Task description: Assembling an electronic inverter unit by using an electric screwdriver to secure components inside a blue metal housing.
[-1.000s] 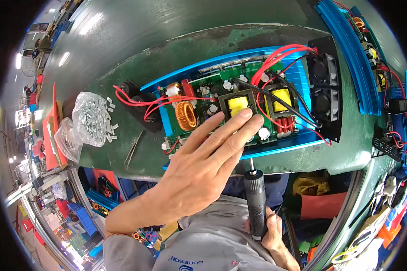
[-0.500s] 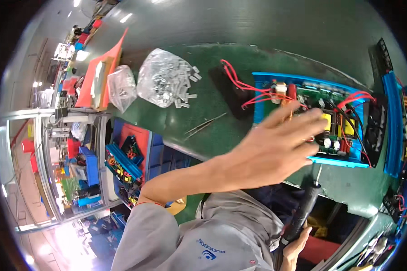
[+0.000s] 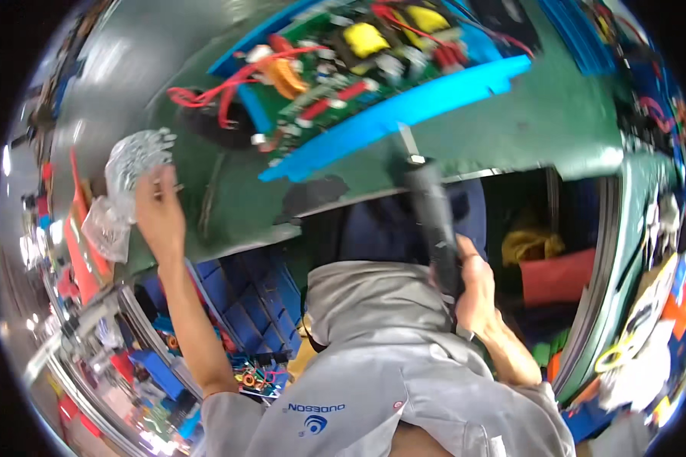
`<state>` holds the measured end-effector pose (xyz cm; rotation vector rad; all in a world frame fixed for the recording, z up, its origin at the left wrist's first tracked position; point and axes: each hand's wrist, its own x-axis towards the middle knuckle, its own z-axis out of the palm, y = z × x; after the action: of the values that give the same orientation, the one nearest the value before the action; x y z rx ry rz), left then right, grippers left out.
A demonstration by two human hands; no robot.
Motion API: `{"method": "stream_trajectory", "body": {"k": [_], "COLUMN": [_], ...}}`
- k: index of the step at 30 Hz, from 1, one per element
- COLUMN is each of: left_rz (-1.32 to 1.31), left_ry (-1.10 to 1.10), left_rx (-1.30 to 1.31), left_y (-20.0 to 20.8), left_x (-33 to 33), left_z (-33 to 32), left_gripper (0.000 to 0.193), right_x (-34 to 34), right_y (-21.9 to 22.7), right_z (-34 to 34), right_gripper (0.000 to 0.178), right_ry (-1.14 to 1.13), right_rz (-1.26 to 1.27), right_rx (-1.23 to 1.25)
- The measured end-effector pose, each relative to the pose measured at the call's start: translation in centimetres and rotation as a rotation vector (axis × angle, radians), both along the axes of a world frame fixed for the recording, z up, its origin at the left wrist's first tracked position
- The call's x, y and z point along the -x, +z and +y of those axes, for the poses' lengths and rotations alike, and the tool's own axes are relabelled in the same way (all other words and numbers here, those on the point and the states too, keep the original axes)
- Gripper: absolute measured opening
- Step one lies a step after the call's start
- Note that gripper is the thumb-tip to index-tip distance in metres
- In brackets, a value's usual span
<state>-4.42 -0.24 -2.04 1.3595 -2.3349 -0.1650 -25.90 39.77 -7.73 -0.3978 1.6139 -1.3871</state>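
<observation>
On the left, my left hand (image 3: 160,217) reaches to the edge of a clear plastic bag (image 3: 129,164) of small clear pieces. Its fingers are bent together, and what they pinch is too small and blurred to make out. My right hand (image 3: 474,288) is wrapped round the handle of a black electric screwdriver (image 3: 432,213), whose bit points up and away. Just beyond the bit lies the near wall of a blue metal housing (image 3: 404,107). Inside sits a green circuit board with yellow transformers (image 3: 366,39), a copper coil (image 3: 286,78) and red wires (image 3: 206,97).
A second plastic bag (image 3: 107,228) lies beside an orange-red sheet (image 3: 80,217) at the left. Tweezers (image 3: 209,194) rest on the green table (image 3: 541,129). More blue housing (image 3: 579,34) stands at far right. Below the table edge are blue bins (image 3: 248,297).
My view has turned and shifted. My left hand has left the circuit board and moved left to the bag of small pieces. My right hand still holds the electric screwdriver.
</observation>
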Motion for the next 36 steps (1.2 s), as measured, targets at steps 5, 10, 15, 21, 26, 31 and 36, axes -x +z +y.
{"method": "stream_trajectory", "body": {"k": [5, 10, 15, 21, 26, 31, 36], "left_rz": [0.28, 0.363, 0.3, 0.105, -0.179, -0.272, -0.231], "left_ry": [-0.175, -0.441, -0.595, -0.606, -0.854, -0.981, -0.943], "left_rx": [-0.232, -0.247, -0.447, -0.393, 0.125, 0.199, -0.066], "left_y": [3.6, 5.5, 5.8, 6.5, 6.5, 6.8, 5.6], "left_x": [4.9, 12.1, 15.8, 17.4, 17.7, 18.3, 18.0], "left_z": [3.4, 9.5, 11.2, 12.1, 10.9, 9.1, 8.8], "left_gripper": [0.019, 0.016, 0.02, 0.017, 0.009, 0.009, 0.009], "right_x": [0.1, -0.2, -0.3, -0.1, 0.5, 1.1, -0.4], "right_y": [1.6, 1.9, 2.6, 2.4, 2.5, 1.7, 1.8], "right_z": [-0.4, -0.4, -0.7, -1.1, -1.7, -1.7, -1.7], "right_gripper": [0.04, 0.041, 0.044, 0.047, 0.049, 0.064, 0.073], "right_ry": [0.088, 0.031, 0.036, 0.072, 0.072, 0.162, 0.086], "right_rz": [0.102, 0.107, 0.092, 0.138, 0.075, -0.579, -0.507], "right_rx": [0.033, 0.036, 0.028, 0.005, -0.005, 0.088, 0.094]}}
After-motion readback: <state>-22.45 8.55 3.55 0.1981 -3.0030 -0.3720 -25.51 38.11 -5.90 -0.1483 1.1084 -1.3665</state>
